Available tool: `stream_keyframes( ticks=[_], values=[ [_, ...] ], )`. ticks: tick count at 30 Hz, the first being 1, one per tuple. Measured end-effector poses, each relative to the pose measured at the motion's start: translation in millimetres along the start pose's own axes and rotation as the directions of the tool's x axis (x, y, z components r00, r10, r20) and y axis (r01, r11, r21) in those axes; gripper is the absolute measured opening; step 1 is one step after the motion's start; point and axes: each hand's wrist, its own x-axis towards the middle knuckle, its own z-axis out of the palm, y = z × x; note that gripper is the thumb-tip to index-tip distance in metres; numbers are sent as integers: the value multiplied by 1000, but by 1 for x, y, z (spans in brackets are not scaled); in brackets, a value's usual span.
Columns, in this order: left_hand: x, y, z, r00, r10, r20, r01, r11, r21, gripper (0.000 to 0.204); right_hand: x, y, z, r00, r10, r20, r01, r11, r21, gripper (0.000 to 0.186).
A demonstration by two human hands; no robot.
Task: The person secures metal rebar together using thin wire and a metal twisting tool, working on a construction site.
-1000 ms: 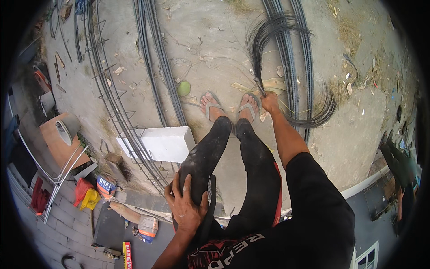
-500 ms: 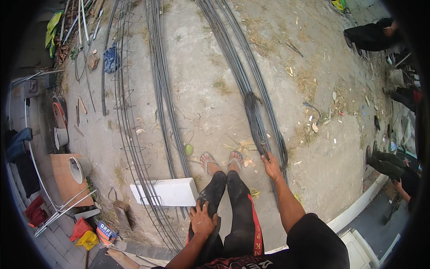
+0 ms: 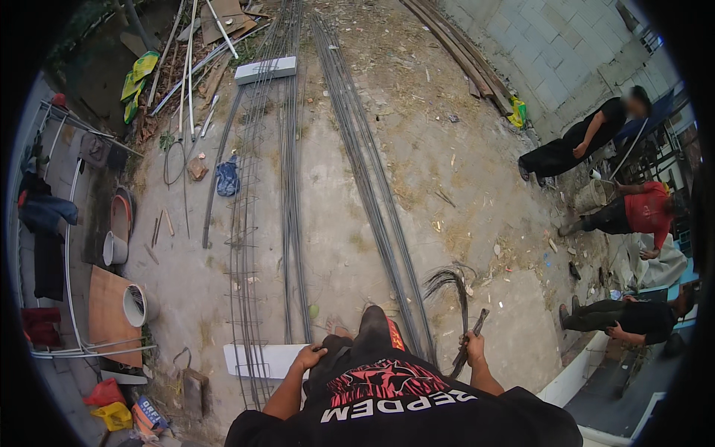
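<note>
My right hand [image 3: 474,349] is closed round a bundle of thin dark binding wire [image 3: 463,302]. Its loose upper strands fan out and curl over to the left, while a folded end hangs beneath the fist. At my left knee, my left hand [image 3: 307,358] has its fingers bent against the black trouser leg [image 3: 337,349], seemingly gripping the cloth. Long steel bars [image 3: 370,175] lie on the ground in front of me, ending near my right hand. Left of them is a rebar cage [image 3: 246,246] with square stirrups.
White blocks [image 3: 266,69] [image 3: 261,360] lie beneath the cage's far and near ends. More bars [image 3: 289,194] run beside it. Buckets [image 3: 135,304], a board [image 3: 112,316] and a pipe rack [image 3: 67,246] stand left. Three people [image 3: 588,134] [image 3: 633,212] [image 3: 633,316] are at the right.
The wire bundle has been raised from the steel bars, its loose end now upward. My body has bent lower, and the left hand has shifted from the thigh to the knee. The view has tilted farther out.
</note>
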Motion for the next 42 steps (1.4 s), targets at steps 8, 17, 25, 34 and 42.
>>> stream_keyframes(
  ticks=[8, 17, 25, 34, 42],
  values=[
    [67, 56, -76, 990, -142, 22, 140, 987, 83, 52, 23, 59, 58, 978, 18, -206, -102, 908, -406, 31],
    [231, 256, -135, 908, 75, -413, -91, 996, -19, 48, 254, -9, 107, 968, 27, 248, 234, 249, -940, 21],
    [330, 452, -276, 805, 235, -544, -340, 935, -99, 39, 346, -378, 264, 982, 187, -5, -187, 981, 55, 21],
    [516, 618, -453, 969, -102, -225, 64, 983, -173, 51, 460, -530, 442, 954, -129, -272, 39, 949, -312, 31],
    [645, 840, -641, 954, -71, -293, -2, 970, -242, 57, 434, -635, 588, 956, 13, -293, -87, 967, -240, 38]
  ],
)
